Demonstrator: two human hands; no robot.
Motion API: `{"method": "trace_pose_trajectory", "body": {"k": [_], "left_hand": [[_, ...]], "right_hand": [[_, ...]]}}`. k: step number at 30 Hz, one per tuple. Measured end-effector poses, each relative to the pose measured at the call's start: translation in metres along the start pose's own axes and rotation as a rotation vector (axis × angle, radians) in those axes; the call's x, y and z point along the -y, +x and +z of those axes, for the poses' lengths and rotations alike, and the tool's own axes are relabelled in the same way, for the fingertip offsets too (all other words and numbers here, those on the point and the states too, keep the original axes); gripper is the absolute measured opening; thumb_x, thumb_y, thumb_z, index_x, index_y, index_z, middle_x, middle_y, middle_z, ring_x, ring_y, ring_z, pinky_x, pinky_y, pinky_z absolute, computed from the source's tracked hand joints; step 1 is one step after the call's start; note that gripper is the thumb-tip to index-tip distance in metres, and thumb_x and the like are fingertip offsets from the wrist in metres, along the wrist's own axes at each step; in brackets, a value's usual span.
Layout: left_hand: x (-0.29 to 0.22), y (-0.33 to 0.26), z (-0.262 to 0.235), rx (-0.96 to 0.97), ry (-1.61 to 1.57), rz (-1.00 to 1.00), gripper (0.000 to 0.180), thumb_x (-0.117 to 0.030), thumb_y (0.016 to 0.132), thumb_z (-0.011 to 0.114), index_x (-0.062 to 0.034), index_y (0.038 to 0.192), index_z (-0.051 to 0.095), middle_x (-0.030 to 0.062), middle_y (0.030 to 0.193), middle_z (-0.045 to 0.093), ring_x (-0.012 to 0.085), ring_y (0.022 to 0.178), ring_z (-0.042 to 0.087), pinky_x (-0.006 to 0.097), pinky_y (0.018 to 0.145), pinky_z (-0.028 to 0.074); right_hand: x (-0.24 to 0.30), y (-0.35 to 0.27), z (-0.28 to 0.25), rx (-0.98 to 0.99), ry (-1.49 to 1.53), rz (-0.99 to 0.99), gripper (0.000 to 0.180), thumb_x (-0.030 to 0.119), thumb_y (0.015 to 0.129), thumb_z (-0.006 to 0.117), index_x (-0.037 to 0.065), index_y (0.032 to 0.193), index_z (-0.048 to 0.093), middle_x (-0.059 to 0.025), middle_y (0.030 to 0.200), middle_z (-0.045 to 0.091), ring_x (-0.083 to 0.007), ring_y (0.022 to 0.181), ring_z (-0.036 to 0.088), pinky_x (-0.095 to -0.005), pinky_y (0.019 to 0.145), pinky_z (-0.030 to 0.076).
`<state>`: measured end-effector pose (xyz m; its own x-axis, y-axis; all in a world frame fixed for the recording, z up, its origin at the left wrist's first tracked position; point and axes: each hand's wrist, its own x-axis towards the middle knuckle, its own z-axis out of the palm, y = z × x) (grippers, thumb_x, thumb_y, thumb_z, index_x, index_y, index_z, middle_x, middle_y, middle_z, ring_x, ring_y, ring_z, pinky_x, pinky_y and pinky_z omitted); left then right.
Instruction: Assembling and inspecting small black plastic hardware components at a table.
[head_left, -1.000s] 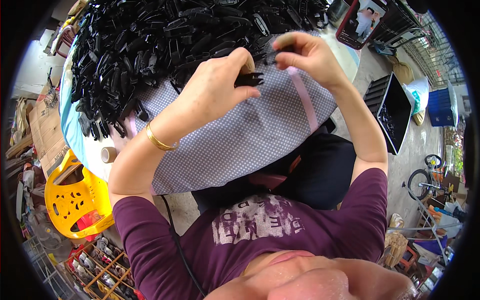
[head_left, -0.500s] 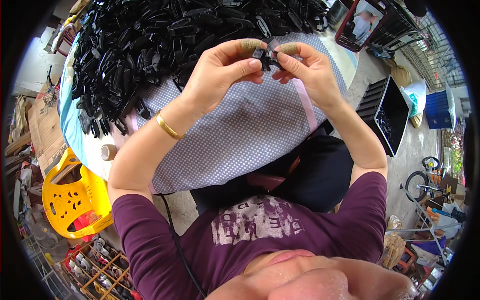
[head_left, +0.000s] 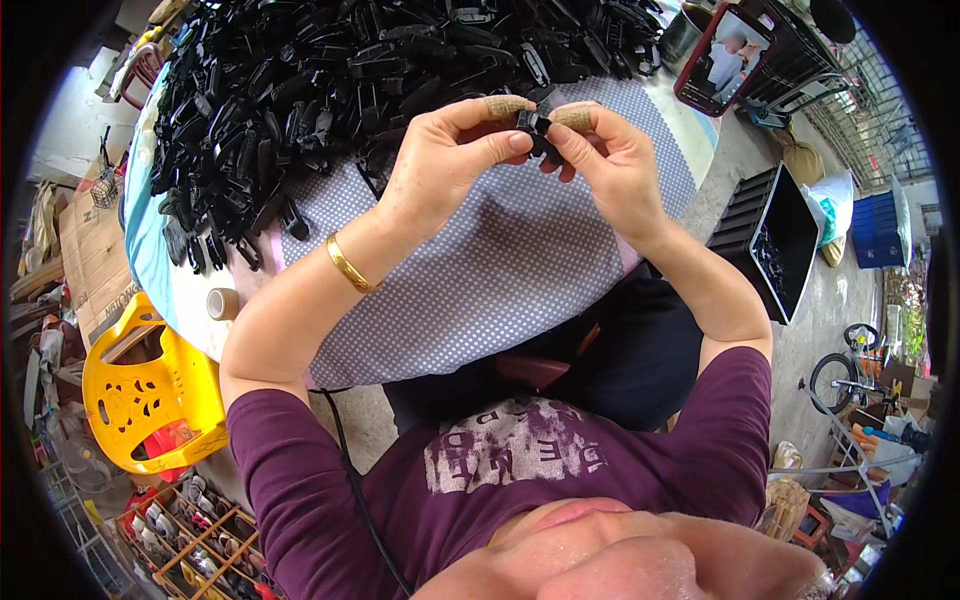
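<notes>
Two bare hands pinch one small, angular black plastic piece [head_left: 533,124] above the near side of a round bench spread with grey, white-dotted cloth [head_left: 470,280]. Our left hand [head_left: 437,165] grips its left side between thumb and index finger; our right hand [head_left: 612,165] closes on the other side likewise, probably so that we can steady it from both ends. Whether it is a single part or two, we cannot tell. Beige fabric-like tape [head_left: 508,104] wraps both index fingers, presumably sparing our skin from hard edges. We have a broad heap of black plastic parts [head_left: 330,90] just beyond, likely kept within easy reach, while the cloth nearest us lies uncovered, perhaps leaving our forearms room. A tan tape roll [head_left: 222,303] sits beyond our left forearm.
</notes>
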<state>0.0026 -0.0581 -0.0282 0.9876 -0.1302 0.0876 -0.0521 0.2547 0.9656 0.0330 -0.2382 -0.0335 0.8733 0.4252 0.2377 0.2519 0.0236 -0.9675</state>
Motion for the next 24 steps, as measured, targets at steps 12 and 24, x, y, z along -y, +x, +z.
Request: {"method": "trace_pose_trajectory", "body": {"k": [12,24], "left_hand": [[0.005,-0.003,0.007,-0.053,-0.089,0.023,0.028,-0.005,0.082,0.063,0.0003,0.11,0.061,0.0077,0.095,0.065,0.0121,0.088,0.059,0.024,0.081,0.049],[-0.007,-0.001,-0.005,0.132,0.164,0.122,0.023,-0.007,0.082,0.064,-0.0018,0.104,0.065,0.0024,0.086,0.06,0.0111,0.083,0.058,0.023,0.077,0.047]], "right_hand": [[-0.014,0.004,0.001,-0.069,-0.325,-0.385,0.02,0.013,0.083,0.065,-0.001,0.095,0.058,-0.0075,0.102,0.053,-0.0056,0.07,0.056,-0.0175,0.052,0.043],[0.006,-0.003,0.002,0.146,-0.503,-0.285,0.023,0.016,0.076,0.071,-0.002,0.087,0.062,-0.0094,0.068,0.059,-0.0141,0.054,0.054,-0.0249,0.051,0.042]]}}
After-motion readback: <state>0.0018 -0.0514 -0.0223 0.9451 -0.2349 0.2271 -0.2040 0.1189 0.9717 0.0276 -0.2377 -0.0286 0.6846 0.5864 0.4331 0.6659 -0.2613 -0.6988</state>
